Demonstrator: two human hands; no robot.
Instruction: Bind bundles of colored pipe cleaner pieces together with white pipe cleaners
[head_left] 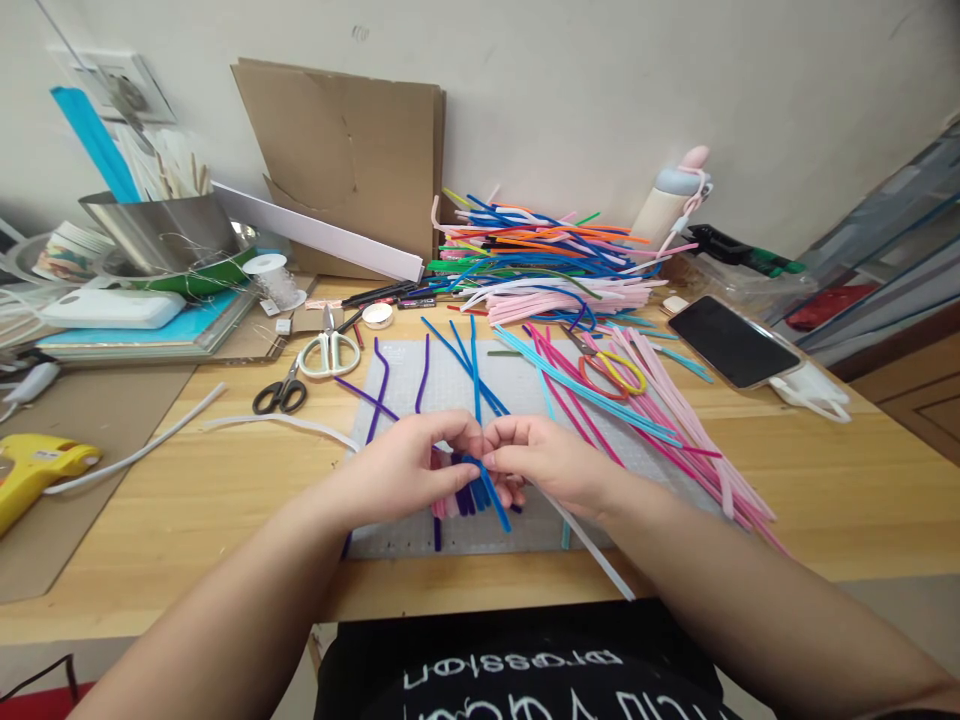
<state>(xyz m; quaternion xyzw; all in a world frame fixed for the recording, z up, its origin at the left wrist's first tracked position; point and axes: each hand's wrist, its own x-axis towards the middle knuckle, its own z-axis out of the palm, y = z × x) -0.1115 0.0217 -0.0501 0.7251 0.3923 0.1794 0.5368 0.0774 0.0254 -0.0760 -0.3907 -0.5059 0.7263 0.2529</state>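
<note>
Both my hands meet over a grey cutting mat (450, 385) at the desk's front middle. My left hand (412, 465) pinches a small bundle of pipe cleaners (461, 497), pink, purple and blue, whose ends stick out below my fingers. My right hand (544, 462) is closed on the same bundle, gripping a blue pipe cleaner (495, 495) that slants down to the right. Loose blue pipe cleaners (472, 365) and purple pipe cleaners (379, 395) fan out on the mat just beyond my fingers.
A big heap of mixed pipe cleaners (540, 250) lies at the back, pink and blue ones (660, 420) spread to the right. Two scissors (304, 370), a yellow glue gun (34, 465), a phone (731, 340), a bottle (671, 205), cardboard (345, 150) and a steel bin (161, 230) surround the mat.
</note>
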